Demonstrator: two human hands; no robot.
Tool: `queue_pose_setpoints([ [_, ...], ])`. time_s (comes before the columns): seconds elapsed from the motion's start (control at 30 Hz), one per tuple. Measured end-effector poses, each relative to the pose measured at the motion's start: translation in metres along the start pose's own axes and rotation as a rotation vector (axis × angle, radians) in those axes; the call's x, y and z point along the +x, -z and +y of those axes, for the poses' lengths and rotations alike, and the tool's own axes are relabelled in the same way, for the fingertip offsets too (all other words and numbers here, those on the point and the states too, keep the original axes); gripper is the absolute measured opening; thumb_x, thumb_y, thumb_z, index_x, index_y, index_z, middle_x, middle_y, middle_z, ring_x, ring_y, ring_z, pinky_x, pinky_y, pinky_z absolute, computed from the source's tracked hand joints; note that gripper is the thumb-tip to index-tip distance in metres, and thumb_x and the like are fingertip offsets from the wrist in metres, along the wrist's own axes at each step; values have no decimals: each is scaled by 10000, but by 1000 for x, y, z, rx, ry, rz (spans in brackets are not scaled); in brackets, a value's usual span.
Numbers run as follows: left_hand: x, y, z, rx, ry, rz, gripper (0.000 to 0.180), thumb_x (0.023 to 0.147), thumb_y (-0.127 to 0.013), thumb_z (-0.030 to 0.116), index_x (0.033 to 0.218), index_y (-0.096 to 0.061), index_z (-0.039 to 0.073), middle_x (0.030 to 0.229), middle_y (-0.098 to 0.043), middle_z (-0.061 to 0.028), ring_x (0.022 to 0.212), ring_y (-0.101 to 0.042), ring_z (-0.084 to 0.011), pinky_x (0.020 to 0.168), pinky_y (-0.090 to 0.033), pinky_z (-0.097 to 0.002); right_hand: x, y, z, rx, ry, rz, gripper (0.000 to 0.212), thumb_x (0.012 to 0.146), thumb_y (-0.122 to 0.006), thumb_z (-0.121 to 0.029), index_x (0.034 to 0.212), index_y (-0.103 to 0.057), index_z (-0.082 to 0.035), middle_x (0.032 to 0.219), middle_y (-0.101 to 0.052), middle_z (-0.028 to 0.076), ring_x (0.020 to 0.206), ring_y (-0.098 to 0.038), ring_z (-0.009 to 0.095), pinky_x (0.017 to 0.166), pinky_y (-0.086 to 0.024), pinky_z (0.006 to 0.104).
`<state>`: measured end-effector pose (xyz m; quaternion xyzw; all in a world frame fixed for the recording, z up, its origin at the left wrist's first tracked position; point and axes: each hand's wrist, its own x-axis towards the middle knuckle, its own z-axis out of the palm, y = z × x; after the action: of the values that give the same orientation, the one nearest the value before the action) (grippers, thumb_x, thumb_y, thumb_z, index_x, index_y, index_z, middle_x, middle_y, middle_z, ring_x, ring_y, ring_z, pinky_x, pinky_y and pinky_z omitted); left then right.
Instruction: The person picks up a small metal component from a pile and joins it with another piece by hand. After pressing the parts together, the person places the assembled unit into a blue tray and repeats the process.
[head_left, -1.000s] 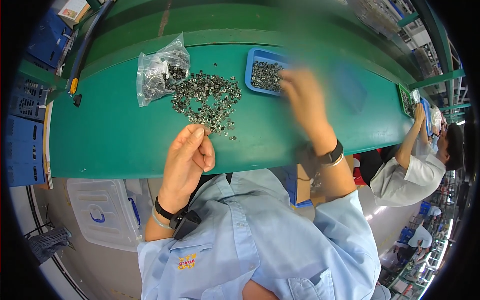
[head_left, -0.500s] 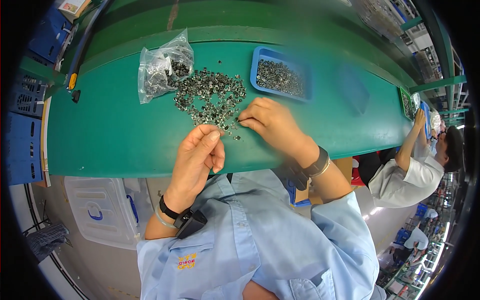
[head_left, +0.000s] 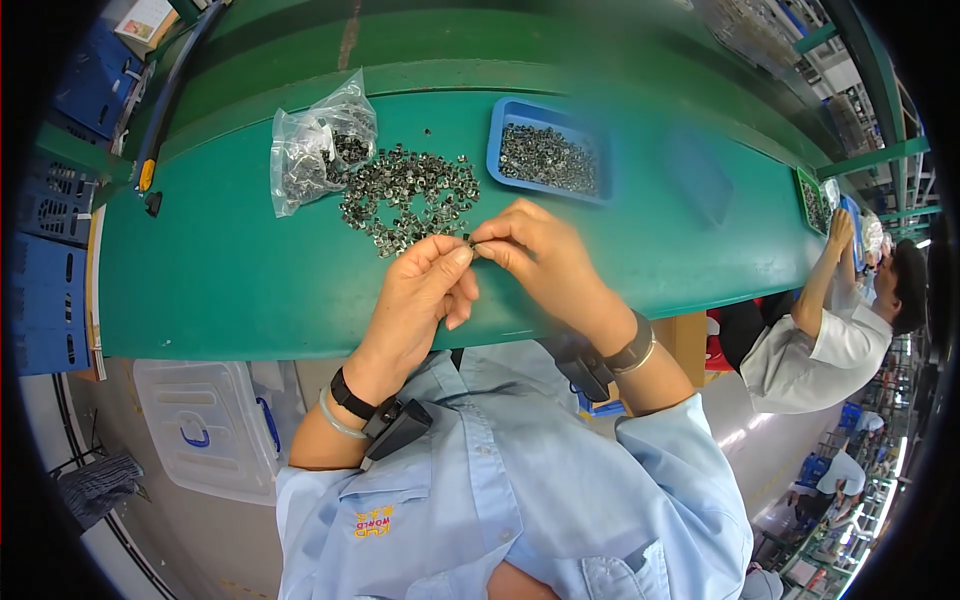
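Thumb and forefinger of my left hand [head_left: 425, 285] pinch one end of a small dark metal part [head_left: 470, 243]. My right hand [head_left: 540, 255] grips the same part from the other side, so the fingertips of both hands almost meet. Fingers cover most of the part, and its exact kind is too small to tell. Just beyond my hands lies a loose pile of small black and silver metal parts [head_left: 410, 185] on the green tabletop [head_left: 230, 280]. A clear plastic bag [head_left: 300, 165] with more of these parts leans at the pile's left. Behind my right hand stands a blue tray [head_left: 495, 150] filled with similar small parts.
A raised green ledge [head_left: 450, 75] runs along the table's back. Blue crates [head_left: 48, 300] stand at the left, and a lidded clear box [head_left: 195, 425] sits below the table. At far right a co-worker in a light shirt [head_left: 810, 355] works beside a green tray [head_left: 812, 200].
My left hand has moved right and up to meet my right hand at the small part. The right hand has barely moved. The whole view has shifted slightly.
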<state>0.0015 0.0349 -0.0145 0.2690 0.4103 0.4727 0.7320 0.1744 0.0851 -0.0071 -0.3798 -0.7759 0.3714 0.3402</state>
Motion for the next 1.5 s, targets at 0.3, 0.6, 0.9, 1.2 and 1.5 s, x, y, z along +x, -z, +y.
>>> queue_pose_setpoints([
  [0.3,-4,-7,-1,-58,0,-16,156,961,-531,188,1002,-545,38,712,-575,-23,531,-500,-71,454,-378,-200,-9,3,-7,-58,96,39,142,803,-683,-67,938,-644,-45,848,-598,83,761,-594,222,649,-496,315],
  [0.6,-16,-9,3,-70,-42,-45,157,957,-545,191,1002,-546,40,725,-584,-29,539,-508,-75,454,-377,-199,-13,-4,-10,-117,294,144,188,747,-716,-15,897,-608,-53,823,-612,72,741,-599,227,621,-491,320],
  [0.9,-31,-9,2,-188,-25,-110,134,943,-569,184,978,-545,57,712,-590,-32,544,-515,-85,459,-379,-202,-30,-12,-28,-142,291,195,199,736,-727,-23,894,-616,-72,829,-619,59,758,-606,221,624,-490,312],
  [1.2,-34,-21,-7,-167,-58,-153,125,937,-579,182,940,-536,65,706,-598,-36,556,-529,-85,470,-394,-205,-48,-6,-31,-66,276,241,199,732,-729,-20,894,-624,-69,849,-623,57,772,-609,222,641,-491,311],
  [1.5,-40,-37,3,21,-88,-81,133,951,-554,189,926,-531,60,705,-598,-45,556,-528,-87,474,-396,-203,-51,11,-31,-217,350,209,187,762,-714,-14,912,-617,-69,869,-633,53,770,-603,212,666,-482,311],
])
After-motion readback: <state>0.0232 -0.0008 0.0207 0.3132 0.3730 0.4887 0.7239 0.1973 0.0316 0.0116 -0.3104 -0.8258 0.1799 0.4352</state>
